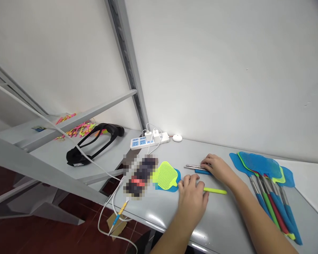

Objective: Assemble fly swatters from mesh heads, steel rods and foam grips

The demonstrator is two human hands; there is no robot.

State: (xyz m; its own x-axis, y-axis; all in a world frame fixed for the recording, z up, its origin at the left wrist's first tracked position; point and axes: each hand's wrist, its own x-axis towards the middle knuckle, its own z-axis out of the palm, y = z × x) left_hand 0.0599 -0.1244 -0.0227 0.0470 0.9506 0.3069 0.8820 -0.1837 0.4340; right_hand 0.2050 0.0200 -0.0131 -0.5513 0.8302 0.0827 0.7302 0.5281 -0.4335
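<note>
My left hand (193,192) is closed, fingers bent down over the middle of a yellow-green fly swatter. Its perforated head (166,175) lies to the left of the hand, on top of a blue swatter head (178,174). A yellow-green handle (215,191) sticks out to the right of my left hand. My right hand (215,166) is curled over the ends of thin metal rods (192,167) and a blue handle (202,172) flat on the grey shelf. Its fingertips are partly hidden.
At right lies a pile of fly swatters (262,165) with blue, green and red handles. A power strip (137,141) with plugs and a white round device (177,138) stand by the wall. A blurred phone-like object (141,176), cables and a black strap-like frame (95,141) are at left.
</note>
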